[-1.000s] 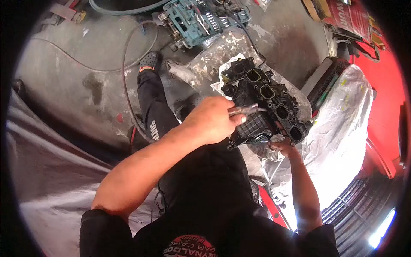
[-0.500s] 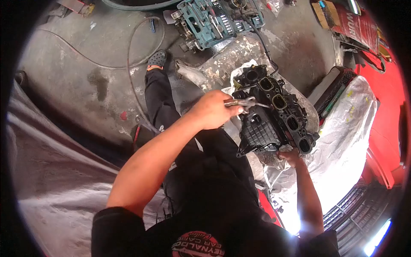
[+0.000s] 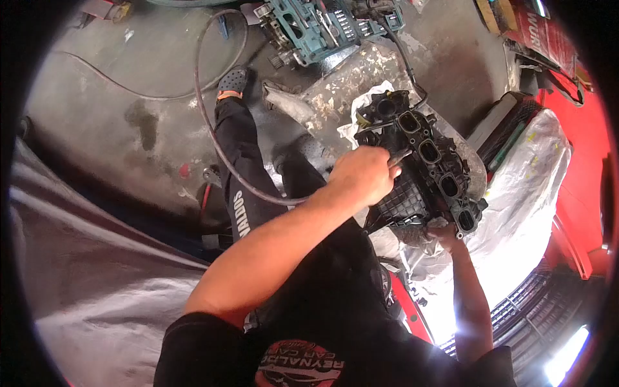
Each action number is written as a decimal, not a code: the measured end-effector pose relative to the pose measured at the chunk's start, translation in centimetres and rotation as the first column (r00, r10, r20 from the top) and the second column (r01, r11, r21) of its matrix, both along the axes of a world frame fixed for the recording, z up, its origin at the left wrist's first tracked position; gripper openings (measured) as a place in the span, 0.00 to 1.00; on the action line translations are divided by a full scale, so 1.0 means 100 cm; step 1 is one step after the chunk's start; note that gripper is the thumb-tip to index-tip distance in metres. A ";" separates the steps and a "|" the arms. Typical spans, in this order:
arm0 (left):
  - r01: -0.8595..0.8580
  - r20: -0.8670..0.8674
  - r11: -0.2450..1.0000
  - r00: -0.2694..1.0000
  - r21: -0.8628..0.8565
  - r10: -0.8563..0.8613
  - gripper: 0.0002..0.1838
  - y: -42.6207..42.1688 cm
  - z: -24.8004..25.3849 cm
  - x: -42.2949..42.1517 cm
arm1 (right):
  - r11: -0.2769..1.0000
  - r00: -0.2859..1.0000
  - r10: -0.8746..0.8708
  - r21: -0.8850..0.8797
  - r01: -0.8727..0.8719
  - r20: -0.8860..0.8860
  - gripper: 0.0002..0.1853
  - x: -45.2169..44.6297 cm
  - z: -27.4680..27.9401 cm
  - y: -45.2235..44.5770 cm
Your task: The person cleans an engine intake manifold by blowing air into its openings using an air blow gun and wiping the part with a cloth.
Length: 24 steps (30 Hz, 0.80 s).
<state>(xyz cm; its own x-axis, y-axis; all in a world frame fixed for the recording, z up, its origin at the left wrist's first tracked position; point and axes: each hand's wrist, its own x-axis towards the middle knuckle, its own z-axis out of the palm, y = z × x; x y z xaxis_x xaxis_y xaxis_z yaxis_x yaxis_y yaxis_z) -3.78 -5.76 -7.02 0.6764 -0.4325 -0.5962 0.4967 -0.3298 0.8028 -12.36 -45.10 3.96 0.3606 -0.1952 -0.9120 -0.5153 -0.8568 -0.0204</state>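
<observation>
My left hand (image 3: pixel 364 174) is closed around an air blow gun (image 3: pixel 400 157), whose body is mostly hidden by my fingers. Its tip points at the black intake manifold (image 3: pixel 429 151), which has a row of oval ports with pale gaskets. From under my left forearm a hose (image 3: pixel 242 174) loops away across my leg. My right hand (image 3: pixel 443 235) grips the near end of the manifold, its fingers partly hidden beneath the part. Beside those fingers is a greyish, crumpled-looking surface (image 3: pixel 411 235).
A teal socket set case (image 3: pixel 316 39) lies beyond the manifold, beside a metal engine part (image 3: pixel 277 32). Under the manifold is a worn, paint-flaked support (image 3: pixel 342 90). A silvery cover (image 3: pixel 522 168) drapes the right side, and another sheet (image 3: pixel 116 297) hangs at left.
My left hand has moved right and slightly nearer, bringing the blow gun over the manifold. The hose has swung across my leg. My right hand keeps its hold.
</observation>
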 end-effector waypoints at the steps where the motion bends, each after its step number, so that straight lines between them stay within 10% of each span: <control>1: 0.002 -0.005 1.000 1.000 -0.016 -0.002 0.20 -0.002 0.000 0.005 | 0.997 0.996 -0.067 -0.041 0.065 -0.054 0.21 -0.001 0.000 0.002; 9: -0.048 0.069 0.999 0.997 0.016 0.047 0.21 -0.021 -0.009 -0.020 | 0.987 0.985 -0.158 0.036 0.156 0.065 0.43 -0.004 -0.013 -0.025; 19: -0.050 0.065 0.998 0.997 0.022 0.049 0.22 -0.022 -0.016 -0.024 | 0.962 0.923 0.258 0.012 -0.273 0.287 0.51 0.013 0.000 0.020; 24: 0.001 0.090 0.997 0.996 0.076 -0.008 0.19 -0.021 0.010 0.006 | 0.991 0.971 0.013 0.123 -0.044 0.237 0.51 0.005 -0.014 -0.007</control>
